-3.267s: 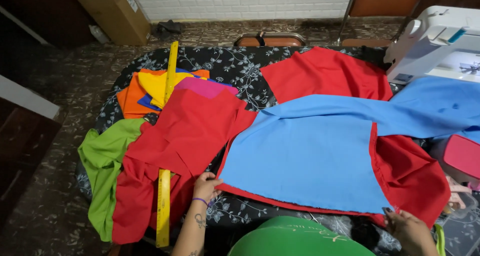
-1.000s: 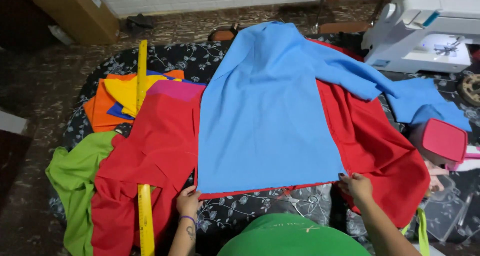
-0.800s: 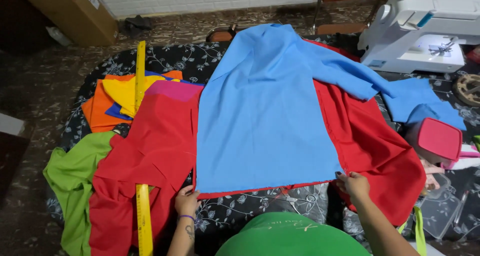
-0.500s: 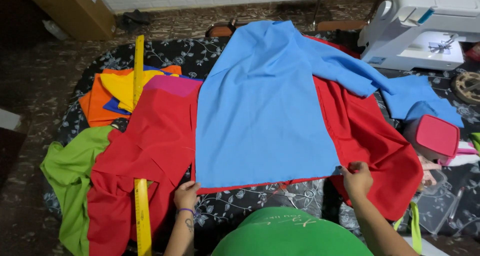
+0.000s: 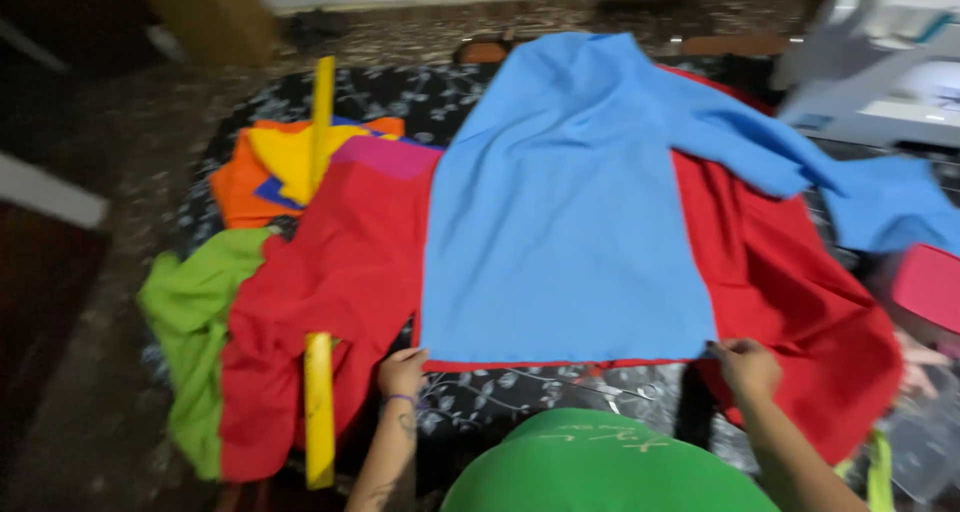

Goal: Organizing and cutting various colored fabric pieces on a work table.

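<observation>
A blue cloth (image 5: 570,232) lies spread over a red cloth (image 5: 790,282) on a table with a black flowered cover (image 5: 520,392). My left hand (image 5: 402,372) pinches the near left corner of the blue and red layers. My right hand (image 5: 745,364) pinches their near right corner. The near edges of both cloths run straight between my hands. Another red cloth (image 5: 320,302) lies to the left, over a long yellow ruler (image 5: 320,272).
A green cloth (image 5: 195,322) hangs off the left side. Orange, yellow and pink cloths (image 5: 285,167) are piled at the back left. A white sewing machine (image 5: 880,62) stands at the back right, a pink lidded box (image 5: 925,292) at the right edge.
The blue cloth was swung from lying crosswise to lying lengthwise away from me. My hands keep hold of its near corners; the view has shifted slightly right.
</observation>
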